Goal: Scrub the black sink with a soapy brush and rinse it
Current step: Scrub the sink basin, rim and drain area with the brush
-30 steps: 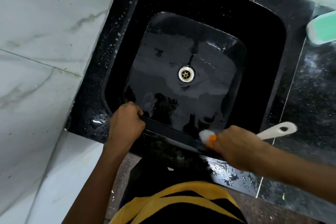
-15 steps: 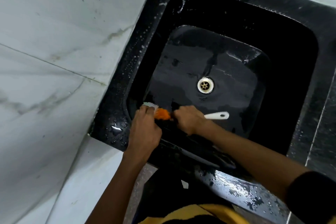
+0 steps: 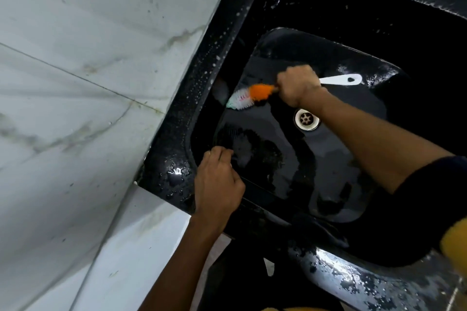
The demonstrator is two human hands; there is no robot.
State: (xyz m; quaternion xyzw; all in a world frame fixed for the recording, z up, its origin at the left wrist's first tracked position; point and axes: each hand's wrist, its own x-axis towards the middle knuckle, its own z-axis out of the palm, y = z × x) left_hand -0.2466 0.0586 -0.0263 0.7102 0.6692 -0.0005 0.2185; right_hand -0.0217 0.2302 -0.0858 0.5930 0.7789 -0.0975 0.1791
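Note:
The black sink [image 3: 202, 98] is wet, with soap droplets along its left rim, and a metal drain [image 3: 306, 119] sits in the basin floor. My right hand [image 3: 298, 85] grips a brush [image 3: 255, 94] with an orange neck, pale bristles and a white handle. The bristles press against the left inner wall of the basin. My left hand [image 3: 218, 185] rests on the near left corner of the rim, fingers curled over the inner edge.
White marble wall tiles [image 3: 88, 83] run along the left side of the sink. A wet black counter [image 3: 366, 283] continues at the lower right. My yellow sleeve [image 3: 454, 245] shows at the right edge.
My right hand has carried the brush from the near front edge up along the left inner wall, farther into the basin. My left hand stays on the near left rim.

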